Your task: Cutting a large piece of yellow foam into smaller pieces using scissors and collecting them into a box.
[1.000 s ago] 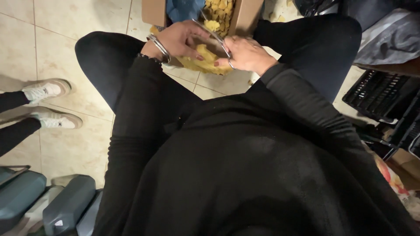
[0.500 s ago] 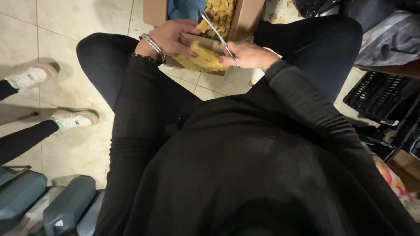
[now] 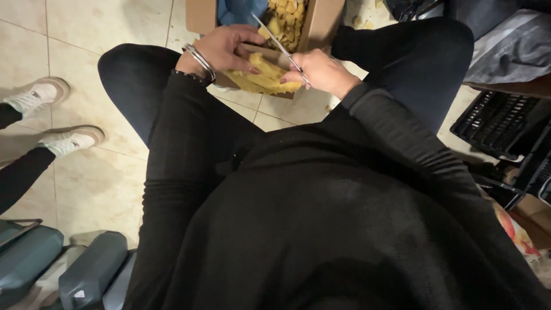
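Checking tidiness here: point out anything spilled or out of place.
A few yellow scraps lie on the floor tiles beside the cardboard box, outside it. Otherwise nothing stands out: left hand holds the yellow piece, right hand the scissors.

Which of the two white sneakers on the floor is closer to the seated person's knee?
The lower sneaker, pointing right; the other sneaker lies farther up and left.
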